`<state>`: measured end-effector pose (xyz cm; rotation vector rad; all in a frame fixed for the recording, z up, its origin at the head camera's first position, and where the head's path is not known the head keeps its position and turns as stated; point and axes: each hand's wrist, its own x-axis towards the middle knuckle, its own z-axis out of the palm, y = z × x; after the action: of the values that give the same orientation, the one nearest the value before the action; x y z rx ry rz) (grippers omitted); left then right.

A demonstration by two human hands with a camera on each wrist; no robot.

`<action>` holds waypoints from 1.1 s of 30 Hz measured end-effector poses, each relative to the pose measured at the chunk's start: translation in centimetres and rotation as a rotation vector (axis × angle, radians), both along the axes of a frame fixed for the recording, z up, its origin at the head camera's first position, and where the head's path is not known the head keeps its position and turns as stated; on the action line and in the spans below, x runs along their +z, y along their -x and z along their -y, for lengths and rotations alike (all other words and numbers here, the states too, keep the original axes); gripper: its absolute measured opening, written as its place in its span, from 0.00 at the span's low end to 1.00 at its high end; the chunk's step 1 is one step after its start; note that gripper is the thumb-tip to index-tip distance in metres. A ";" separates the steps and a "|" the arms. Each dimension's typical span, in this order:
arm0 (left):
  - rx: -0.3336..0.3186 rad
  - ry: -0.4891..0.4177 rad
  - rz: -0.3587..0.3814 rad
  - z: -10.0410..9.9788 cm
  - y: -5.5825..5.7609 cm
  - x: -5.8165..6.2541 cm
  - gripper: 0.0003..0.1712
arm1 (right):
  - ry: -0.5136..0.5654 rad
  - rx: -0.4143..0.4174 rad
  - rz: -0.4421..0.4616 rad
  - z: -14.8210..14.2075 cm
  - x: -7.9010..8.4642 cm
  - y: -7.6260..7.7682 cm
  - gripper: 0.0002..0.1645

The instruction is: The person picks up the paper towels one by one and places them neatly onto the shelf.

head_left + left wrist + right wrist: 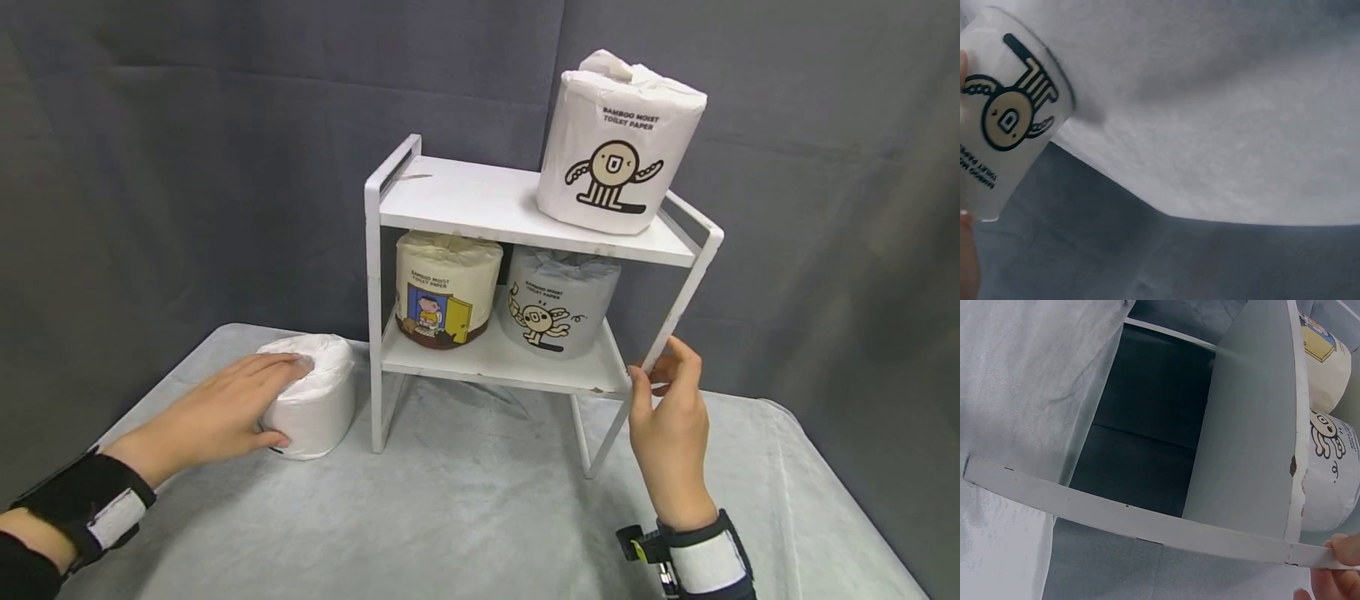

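My left hand (225, 404) grips a white wrapped toilet paper roll (322, 412) at the left of the table, fingers over its top and thumb low on its side. In the left wrist view that toilet paper roll (1007, 119) shows a round cartoon figure. On the right, my right hand (672, 425) pinches the front right leg of a white two-tier shelf (472, 196) between thumb and fingers, near the lower tier. The right wrist view shows the fingers (1347, 550) round that leg (1147, 522).
Another white toilet paper roll (615, 158) stands on the top tier, toward the right. Below it, a cream roll (450, 287) and a greyish-white roll (558, 304) sit side by side. The shelf stands on a pale cloth-covered table (450, 517) before a dark grey curtain (225, 167).
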<state>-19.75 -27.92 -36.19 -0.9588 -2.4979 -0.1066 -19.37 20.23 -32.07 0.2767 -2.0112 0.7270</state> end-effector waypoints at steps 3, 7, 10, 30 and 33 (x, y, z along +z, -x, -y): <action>-0.010 -0.021 -0.019 -0.1 0.2 -0.2 0.50 | 0.002 0.000 0.004 -0.1 0.0 0.0 0.28; -0.008 -0.054 -0.026 -0.2 0.4 -0.4 0.45 | 0.001 0.000 0.002 -0.1 -0.2 0.1 0.28; 0.005 -0.048 -0.051 -0.4 0.3 -0.4 0.44 | 0.002 -0.003 0.000 -0.2 -0.3 0.1 0.28; 0.007 -0.080 -0.255 -1.4 -3.6 1.3 0.42 | 0.006 0.009 0.002 -0.1 -0.2 0.1 0.30; -0.008 -0.063 -0.282 -1.3 -4.4 1.5 0.41 | 0.006 0.007 0.005 -0.1 -0.2 0.1 0.30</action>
<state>-15.34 -26.58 -34.64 -0.8911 -2.2200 -0.0477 -19.51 20.32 -32.26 0.2788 -2.0138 0.7391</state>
